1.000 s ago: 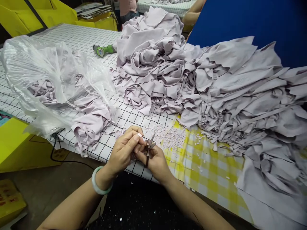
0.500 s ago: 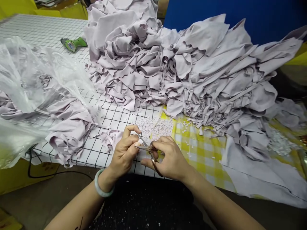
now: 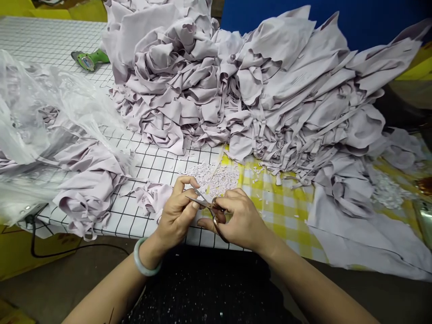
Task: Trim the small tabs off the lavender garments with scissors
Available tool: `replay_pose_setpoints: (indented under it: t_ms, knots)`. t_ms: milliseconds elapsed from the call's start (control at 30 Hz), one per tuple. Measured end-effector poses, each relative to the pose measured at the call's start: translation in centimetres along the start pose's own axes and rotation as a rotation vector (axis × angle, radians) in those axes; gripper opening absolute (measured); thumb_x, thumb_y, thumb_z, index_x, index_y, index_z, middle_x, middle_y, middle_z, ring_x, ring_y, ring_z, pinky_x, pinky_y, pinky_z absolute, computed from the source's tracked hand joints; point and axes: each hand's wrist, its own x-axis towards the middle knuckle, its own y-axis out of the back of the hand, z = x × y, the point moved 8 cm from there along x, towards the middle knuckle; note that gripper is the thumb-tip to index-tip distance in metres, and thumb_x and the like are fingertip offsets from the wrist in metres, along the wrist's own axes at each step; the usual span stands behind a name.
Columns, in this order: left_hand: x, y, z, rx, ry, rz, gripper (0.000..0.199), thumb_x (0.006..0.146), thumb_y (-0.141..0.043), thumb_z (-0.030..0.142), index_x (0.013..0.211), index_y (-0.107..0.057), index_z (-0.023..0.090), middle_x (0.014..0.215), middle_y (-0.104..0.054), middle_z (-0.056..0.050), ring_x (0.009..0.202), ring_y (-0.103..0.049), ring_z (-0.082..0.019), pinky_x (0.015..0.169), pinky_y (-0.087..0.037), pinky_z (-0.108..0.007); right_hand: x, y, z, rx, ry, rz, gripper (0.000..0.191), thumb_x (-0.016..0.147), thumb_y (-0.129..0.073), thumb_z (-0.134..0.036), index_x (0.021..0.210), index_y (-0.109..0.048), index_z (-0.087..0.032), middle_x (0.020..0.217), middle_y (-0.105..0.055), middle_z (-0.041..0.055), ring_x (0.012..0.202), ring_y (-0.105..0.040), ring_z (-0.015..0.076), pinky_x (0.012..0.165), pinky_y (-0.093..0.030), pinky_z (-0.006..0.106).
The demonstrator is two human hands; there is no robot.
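My right hand (image 3: 241,218) has its fingers through the handles of small metal scissors (image 3: 209,205), whose blades stand apart and point left. Their tips reach the fingertips of my left hand (image 3: 177,211), which is closed in a pinch with the index finger bent above. A crumpled pale lilac fabric piece (image 3: 151,197) runs in against the left hand; the part in the pinch is mostly hidden by fingers and blades. Just beyond both hands, many tiny fabric snippets (image 3: 222,176) lie scattered on the table.
Tall heaps of lilac fabric pieces (image 3: 286,85) line the far side. Clear plastic bags (image 3: 30,108) and more fabric (image 3: 91,180) lie left. A green rotary cutter (image 3: 89,59) rests on the black-and-white grid cloth (image 3: 162,162); a yellow checked cloth (image 3: 280,216) covers the right.
The scissors' nearer blade has swung up across my left fingertips. A pale bit seen at those fingertips earlier is now out of sight. The whole view has shifted slightly.
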Motion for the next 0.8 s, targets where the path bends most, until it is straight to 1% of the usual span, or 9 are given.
replay_pose_setpoints:
  t_ms: [233,333,433,500,600,667,700,767,800]
  knots:
    - [0.9,-1.2,-0.7,-0.011,-0.027,-0.05,0.025,0.103,-0.049,0.028,0.085,-0.065,0.021,0.085,-0.056,-0.007,0.113,-0.044,-0.024,0.094,-0.042,-0.038,-0.6,0.8,1.3,-0.041,-0.015,0.06,0.061,0.087,-0.063,-0.067,0.052,-0.046,-0.019,0.051,-0.044,-0.0029,0.053,-0.04,0.0115,0.065,-0.034,0.029]
    - [1.5,-1.6,-1.2,0.014,-0.023,-0.069,0.025,0.102,-0.05,0.028,0.085,-0.065,0.02,0.091,-0.055,-0.008,0.113,-0.046,-0.024,0.094,-0.044,-0.038,-0.9,0.9,2.8,-0.041,-0.09,0.054,0.065,0.088,-0.059,-0.07,0.049,-0.043,-0.02,0.049,-0.041,-0.0029,0.051,-0.038,0.0118,0.062,-0.034,0.029]
    - [1.6,-1.9,-1.0,0.073,-0.029,-0.093,0.025,0.102,-0.047,0.025,0.084,-0.063,0.019,0.084,-0.052,-0.006,0.112,-0.048,-0.024,0.095,-0.045,-0.039,-1.2,1.3,4.7,0.033,-0.23,0.065,0.064,0.086,-0.058,-0.073,0.051,-0.042,-0.021,0.049,-0.043,-0.002,0.052,-0.04,0.0132,0.058,-0.034,0.029]
    - [0.9,-2.6,-0.2,0.172,-0.048,-0.189,0.024,0.102,-0.046,0.021,0.084,-0.062,0.019,0.091,-0.057,-0.008,0.109,-0.052,-0.024,0.092,-0.048,-0.038,-1.6,1.7,6.0,0.108,-0.33,0.092,0.058,0.081,-0.062,-0.074,0.06,-0.05,-0.022,0.057,-0.05,-0.0006,0.056,-0.046,0.0151,0.057,-0.036,0.029]
    - [-1.7,-4.0,1.4,0.4,-0.123,-0.449,0.017,0.098,-0.057,0.027,0.087,-0.063,0.017,0.122,-0.06,-0.014,0.114,-0.055,-0.027,0.099,-0.05,-0.043,-1.8,2.0,7.6,0.189,-0.434,0.119,0.053,0.074,-0.067,-0.074,0.082,-0.055,-0.023,0.075,-0.06,0.0022,0.063,-0.052,0.0175,0.061,-0.043,0.032]
    - [-3.2,-2.8,2.1,0.482,-0.149,-0.485,0.019,0.094,-0.066,0.035,0.092,-0.064,0.017,0.131,-0.059,-0.016,0.122,-0.053,-0.03,0.105,-0.048,-0.048,-1.9,2.1,8.6,0.16,-0.492,0.137,0.054,0.071,-0.069,-0.073,0.09,-0.055,-0.024,0.083,-0.062,0.0037,0.068,-0.054,0.0193,0.066,-0.045,0.035]
    - [-3.7,-1.2,2.3,0.5,-0.134,-0.426,0.018,0.093,-0.066,0.035,0.093,-0.064,0.017,0.13,-0.06,-0.016,0.123,-0.053,-0.03,0.105,-0.048,-0.048,-2.0,2.2,9.1,0.128,-0.516,0.154,0.055,0.069,-0.071,-0.072,0.091,-0.055,-0.024,0.085,-0.062,0.0042,0.07,-0.055,0.0206,0.069,-0.046,0.036]
    - [-4.1,3.5,2.3,0.568,-0.07,-0.2,0.008,0.096,-0.059,0.023,0.092,-0.063,0.018,0.121,-0.061,-0.013,0.115,-0.057,-0.026,0.098,-0.052,-0.045,-2.0,2.3,9.6,0.084,-0.541,0.196,0.055,0.067,-0.073,-0.07,0.091,-0.056,-0.024,0.087,-0.062,0.0049,0.076,-0.057,0.0228,0.073,-0.046,0.039]
    - [-4.3,6.0,2.1,0.636,-0.037,-0.081,0.01,0.095,-0.054,0.015,0.091,-0.063,0.018,0.116,-0.061,-0.011,0.111,-0.058,-0.024,0.096,-0.052,-0.044,-2.0,2.1,9.5,0.078,-0.541,0.213,0.054,0.067,-0.073,-0.069,0.091,-0.056,-0.024,0.088,-0.063,0.0049,0.077,-0.057,0.0233,0.074,-0.046,0.04]
